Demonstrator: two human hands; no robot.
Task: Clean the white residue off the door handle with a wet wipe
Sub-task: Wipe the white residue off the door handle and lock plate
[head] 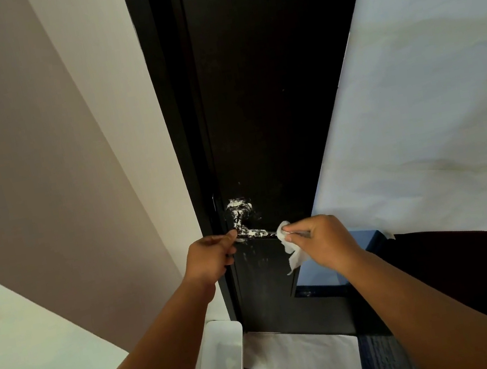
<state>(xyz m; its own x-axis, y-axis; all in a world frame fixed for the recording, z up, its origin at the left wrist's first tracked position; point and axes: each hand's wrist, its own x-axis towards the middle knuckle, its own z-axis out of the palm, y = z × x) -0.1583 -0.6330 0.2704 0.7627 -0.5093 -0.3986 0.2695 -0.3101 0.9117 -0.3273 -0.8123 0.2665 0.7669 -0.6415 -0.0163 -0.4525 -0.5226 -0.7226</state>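
A lever door handle smeared with white residue sticks out from a dark door; its round base is caked white too. My left hand pinches the lever's left end with thumb and curled fingers. My right hand grips a white wet wipe wrapped around the lever's right end, with the wipe's tail hanging down below the fingers. White smears also mark the door panel just under the handle.
A large white sheet covers the wall on the right. On the floor below stand a white rectangular bin and white paper over blue carpet. A pale wall runs along the left.
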